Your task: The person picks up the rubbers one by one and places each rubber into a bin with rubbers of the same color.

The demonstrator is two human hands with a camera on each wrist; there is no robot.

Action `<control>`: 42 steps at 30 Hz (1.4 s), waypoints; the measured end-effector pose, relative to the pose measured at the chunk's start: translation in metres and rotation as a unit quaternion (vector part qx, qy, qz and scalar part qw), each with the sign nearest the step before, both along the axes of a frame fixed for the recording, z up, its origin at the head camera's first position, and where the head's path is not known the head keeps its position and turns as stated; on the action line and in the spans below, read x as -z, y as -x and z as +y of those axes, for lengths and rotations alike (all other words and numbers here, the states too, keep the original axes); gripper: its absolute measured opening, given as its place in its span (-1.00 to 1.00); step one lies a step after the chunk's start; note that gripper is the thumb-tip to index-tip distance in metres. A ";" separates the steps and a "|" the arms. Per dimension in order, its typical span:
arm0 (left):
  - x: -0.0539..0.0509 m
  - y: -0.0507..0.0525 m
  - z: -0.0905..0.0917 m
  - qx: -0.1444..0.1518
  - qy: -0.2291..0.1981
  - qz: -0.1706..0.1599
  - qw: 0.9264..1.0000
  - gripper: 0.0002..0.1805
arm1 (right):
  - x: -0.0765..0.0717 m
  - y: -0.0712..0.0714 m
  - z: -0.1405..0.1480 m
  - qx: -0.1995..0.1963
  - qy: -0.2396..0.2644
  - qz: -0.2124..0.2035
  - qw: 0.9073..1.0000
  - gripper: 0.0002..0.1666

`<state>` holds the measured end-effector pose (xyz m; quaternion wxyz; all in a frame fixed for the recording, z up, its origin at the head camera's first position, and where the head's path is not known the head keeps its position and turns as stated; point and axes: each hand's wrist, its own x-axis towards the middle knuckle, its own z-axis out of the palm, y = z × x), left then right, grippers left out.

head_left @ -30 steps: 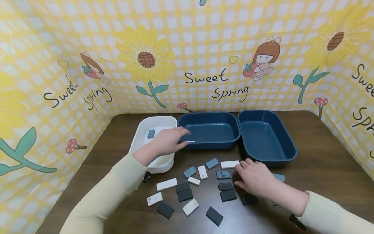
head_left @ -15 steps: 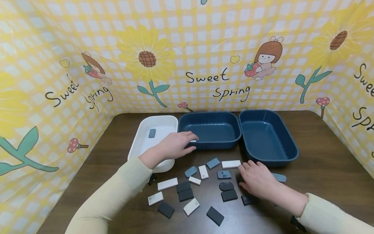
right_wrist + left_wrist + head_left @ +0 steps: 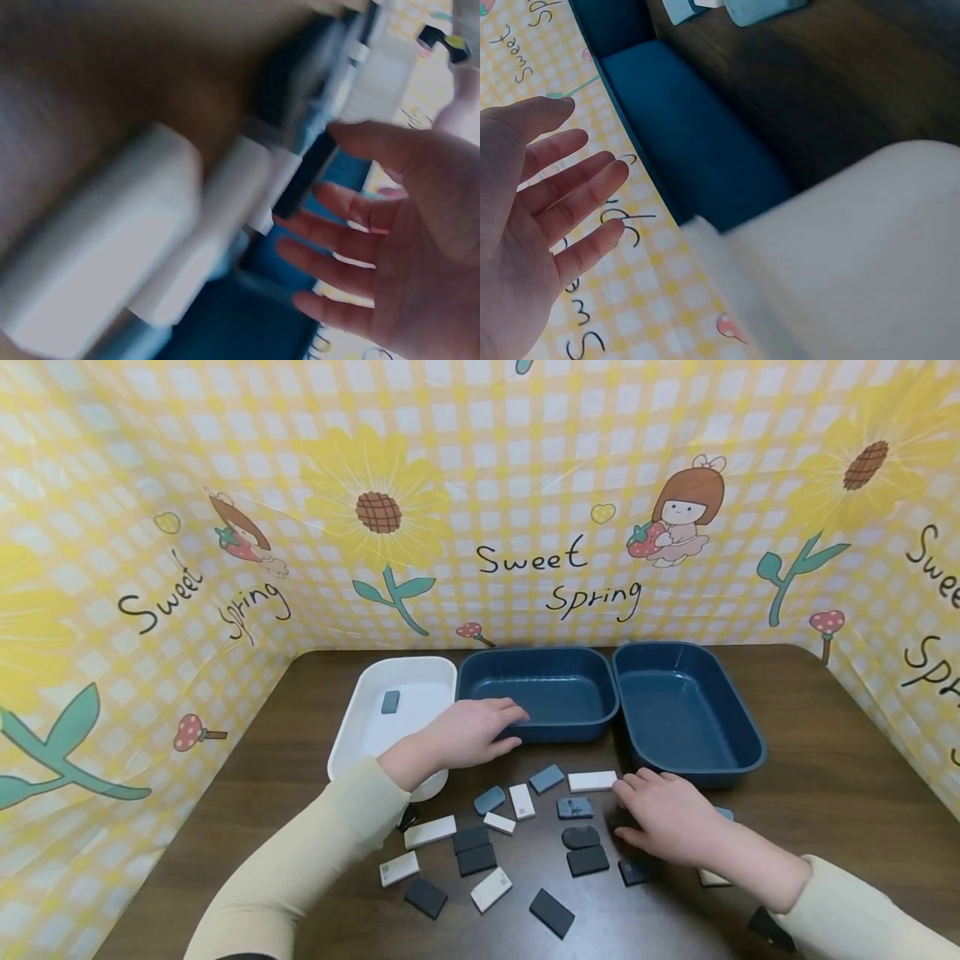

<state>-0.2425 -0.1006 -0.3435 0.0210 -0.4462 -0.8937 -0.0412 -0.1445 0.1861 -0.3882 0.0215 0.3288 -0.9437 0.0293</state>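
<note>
In the head view my left hand (image 3: 468, 732) hovers over the near rim of the middle blue tray (image 3: 538, 732). The left wrist view shows the same hand (image 3: 547, 210) with fingers spread, slightly bent, holding nothing. My right hand (image 3: 667, 817) is low over the table, its fingertips beside a long white block (image 3: 592, 782). In the right wrist view this hand (image 3: 405, 232) pinches a dark block (image 3: 306, 177) between thumb and fingertips; the head view mostly hides that block. A grey-blue block (image 3: 390, 702) lies in the white tray (image 3: 352, 727).
A second blue tray (image 3: 742, 762) stands at the right. Several black, white and grey-blue blocks lie scattered in front of the trays, including a black one (image 3: 552, 913) nearest the front and a white one (image 3: 430, 832) at the left. A patterned cloth (image 3: 525, 468) surrounds the table.
My left hand has shifted right, from beside the white tray along the middle tray's near rim. The thin white strip seen by its fingertips is out of sight. My right hand has barely moved.
</note>
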 end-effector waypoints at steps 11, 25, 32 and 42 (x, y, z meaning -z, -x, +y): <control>-0.008 0.009 0.033 0.050 0.054 0.021 0.997 -0.61 | -0.048 0.012 0.022 0.015 0.028 -0.077 0.996 -0.68; -0.003 0.015 0.066 0.051 0.125 0.022 0.991 -0.35 | -0.068 0.069 0.062 0.097 0.013 -0.114 0.989 -0.70; 0.003 0.017 0.084 0.038 0.147 0.014 0.988 -0.20 | -0.071 0.101 0.071 0.118 0.004 -0.116 0.986 -0.71; 0.008 0.012 0.108 0.029 0.177 -0.004 0.984 -0.12 | -0.069 0.137 0.062 0.129 0.001 -0.111 0.985 -0.74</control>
